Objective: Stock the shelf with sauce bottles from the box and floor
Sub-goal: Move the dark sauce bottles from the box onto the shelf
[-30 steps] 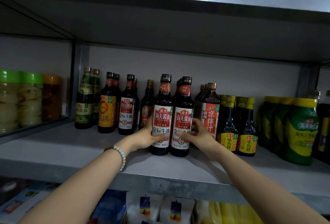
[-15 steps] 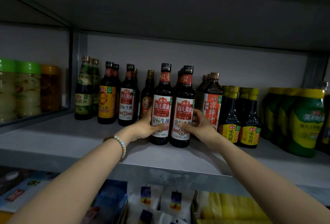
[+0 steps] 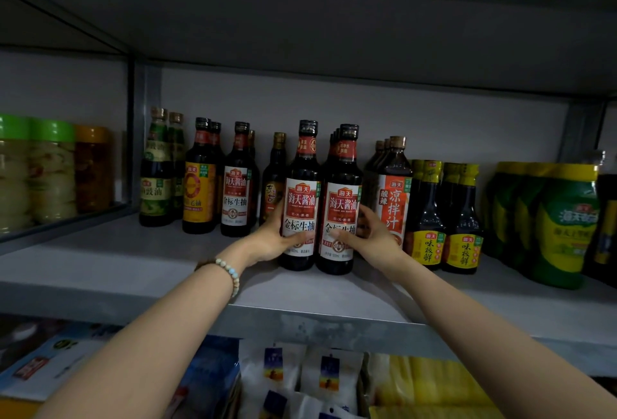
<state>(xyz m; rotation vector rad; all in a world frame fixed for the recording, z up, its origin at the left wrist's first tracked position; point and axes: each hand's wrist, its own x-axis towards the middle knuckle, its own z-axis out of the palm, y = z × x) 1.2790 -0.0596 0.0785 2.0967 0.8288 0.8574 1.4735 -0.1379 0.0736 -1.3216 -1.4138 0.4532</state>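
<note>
Two bare forearms reach up to a grey metal shelf [image 3: 133,268], each hand gripping one of two matching sauce bottles that stand upright side by side at the middle of the shelf, touching each other. The left hand [image 3: 270,245] curls round the lower part of the left sauce bottle [image 3: 300,198], thumb lying across the front of its label and fingers wrapped out of sight behind. The right hand [image 3: 370,238] holds the right sauce bottle [image 3: 342,204] the same way from the other side, thumb on the label, fingers curved round the bottle's far flank. Both bottles are tall, round-shouldered dark glass with black screw caps, red neck bands and glossy red-and-white paper labels. A bracelet [image 3: 230,271] of pale round beads circles the left wrist. More dark bottles stand in rows behind and to the left. Just right of the held pair is an orange-labelled bottle [image 3: 395,198], then squat yellow-capped bottles [image 3: 427,218], then soft green squeeze bottles [image 3: 564,225]. At far left are clear jars [image 3: 50,171] with green lids. Below the shelf lie white plastic packets [image 3: 300,375].
</note>
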